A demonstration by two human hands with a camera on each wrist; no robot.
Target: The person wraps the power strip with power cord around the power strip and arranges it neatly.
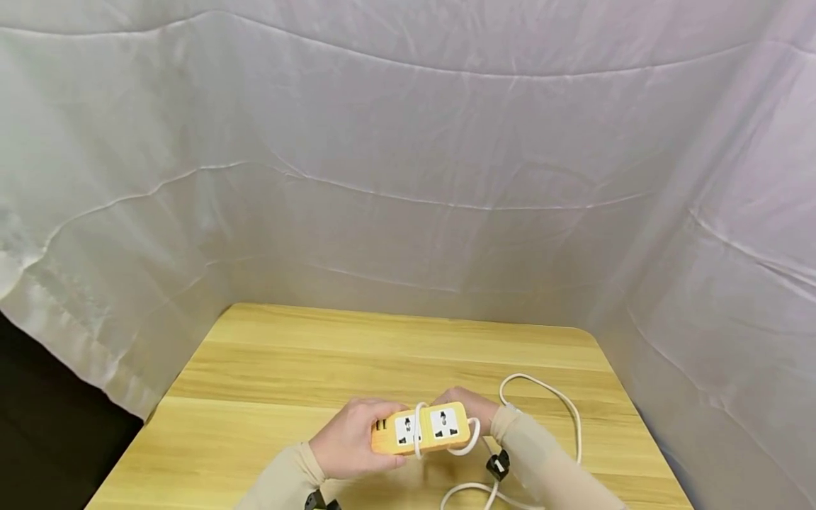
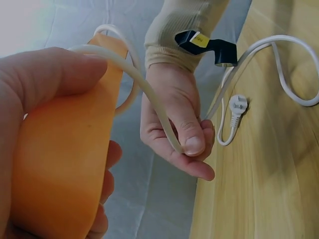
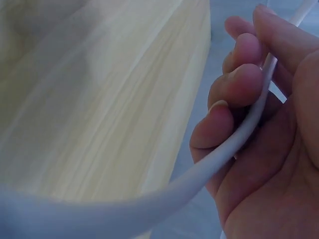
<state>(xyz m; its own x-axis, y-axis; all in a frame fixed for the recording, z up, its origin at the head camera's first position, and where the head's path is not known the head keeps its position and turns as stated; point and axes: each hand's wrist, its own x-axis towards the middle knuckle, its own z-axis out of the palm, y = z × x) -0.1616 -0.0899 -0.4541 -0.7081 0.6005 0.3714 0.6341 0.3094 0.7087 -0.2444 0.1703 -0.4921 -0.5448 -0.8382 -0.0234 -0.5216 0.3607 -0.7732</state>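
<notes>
Gripping left hand [image 1: 357,440]: fingers curled round one end of the strip [image 1: 426,428], the end with two dark slots [image 1: 380,425];
Strip: up over the table [image 1: 287,368], right there between the hands, slightly tilted, both white sockets [image 1: 444,423] facing the head camera;
Cord [image 2: 154,101]: one turn round the strip's middle, crossing a socket's edge; another loop bulging at the right end;
Right hand [image 2: 172,112]: just behind the strip's other end, and it's pinching the cord between thumb and fingers;
Slack: cord curving across the table either side of the right forearm [image 1: 551,460];
Plug [image 2: 238,104]: white, lying on the table in the left-wrist view, near a cord bend;
Sleeves [image 1: 280,478]: beige, reaching both wrists, a black mount [image 1: 497,464] by the right one;
Curtain [image 1: 408,142]: pale, creased, hanging behind the table and along its sides.
</notes>
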